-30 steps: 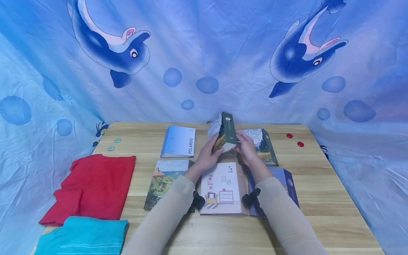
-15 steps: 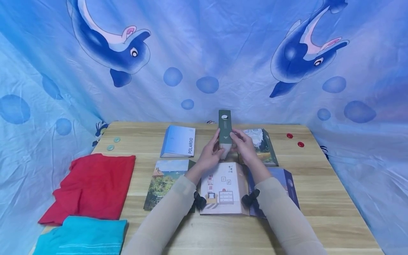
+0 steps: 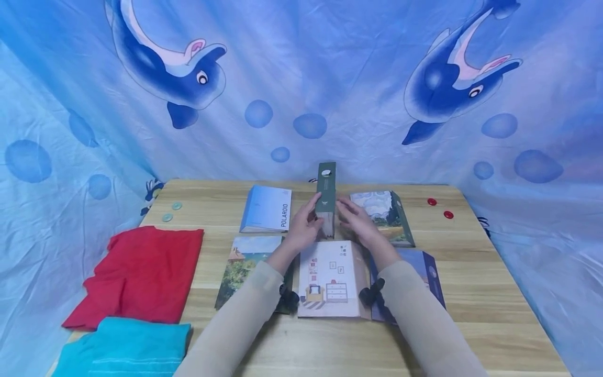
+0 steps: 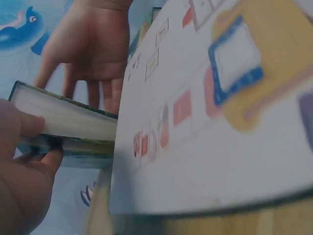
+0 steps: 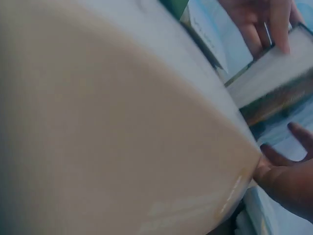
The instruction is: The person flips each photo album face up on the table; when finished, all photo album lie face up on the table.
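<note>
A thick photo album [image 3: 326,189] with a dark green spine stands on edge at the back middle of the table, spine toward the head camera. My left hand [image 3: 303,226] grips it from the left; in the left wrist view the thumb lies over the white page block [image 4: 68,115] and the fingers go under the cover. To the right of the album, my right hand [image 3: 360,222] has its fingers loosely spread, apart from the cover in the right wrist view. An album with a drawn room [image 3: 325,280] lies just in front, between the forearms.
A blue Polaroid album [image 3: 267,208] lies back left, a cypress-landscape album [image 3: 379,209] back right. A garden-picture album [image 3: 249,262] and a purple one [image 3: 431,277] flank the front. Red cloth [image 3: 151,272] and turquoise cloth [image 3: 127,345] lie left. Red discs [image 3: 432,201] and pale green discs [image 3: 176,206] sit near the edges.
The album has turned so its spine faces the head camera, and has shifted slightly left. My right hand has let go of it and drawn off to the right.
</note>
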Tool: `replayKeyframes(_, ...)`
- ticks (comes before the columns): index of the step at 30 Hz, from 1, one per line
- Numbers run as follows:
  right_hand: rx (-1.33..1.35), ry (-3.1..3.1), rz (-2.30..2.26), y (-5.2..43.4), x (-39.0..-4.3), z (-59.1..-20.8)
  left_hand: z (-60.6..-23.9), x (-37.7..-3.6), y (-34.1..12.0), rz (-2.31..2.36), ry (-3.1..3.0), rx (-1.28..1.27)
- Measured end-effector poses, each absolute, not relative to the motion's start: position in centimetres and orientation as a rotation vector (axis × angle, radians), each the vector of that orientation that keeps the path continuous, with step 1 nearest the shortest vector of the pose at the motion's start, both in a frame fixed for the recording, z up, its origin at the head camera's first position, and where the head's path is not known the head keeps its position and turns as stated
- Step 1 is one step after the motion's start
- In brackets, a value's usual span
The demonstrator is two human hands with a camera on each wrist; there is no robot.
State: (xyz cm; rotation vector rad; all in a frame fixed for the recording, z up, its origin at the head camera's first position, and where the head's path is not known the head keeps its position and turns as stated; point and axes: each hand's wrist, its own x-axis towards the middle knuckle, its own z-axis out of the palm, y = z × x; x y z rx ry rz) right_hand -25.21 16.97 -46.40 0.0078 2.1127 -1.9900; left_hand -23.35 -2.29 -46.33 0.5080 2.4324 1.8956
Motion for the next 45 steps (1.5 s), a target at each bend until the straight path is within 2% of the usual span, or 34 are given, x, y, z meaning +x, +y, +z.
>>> replayKeyframes(12,-0.014,2.192,-1.691,17.7,-24.5,-46.4,-47.7,-23.9,-4.1,1.856,2.336,0.095)
replayKeyframes(21,-0.02,2.259,-1.587,18.3,-23.6,-46.2,-48.2,-23.9,-4.2,1.639,2.469,0.083)
replayKeyframes(30,-0.023,2.344,-1.707,19.7,-23.6,-45.6,-47.2,-24.2,-2.8,1.658,2.767,0.264)
replayKeyframes(45,0.016,2.595,-1.731,25.0,-22.9,-44.4,-46.0,-24.1,2.4,1.387,2.68,0.603)
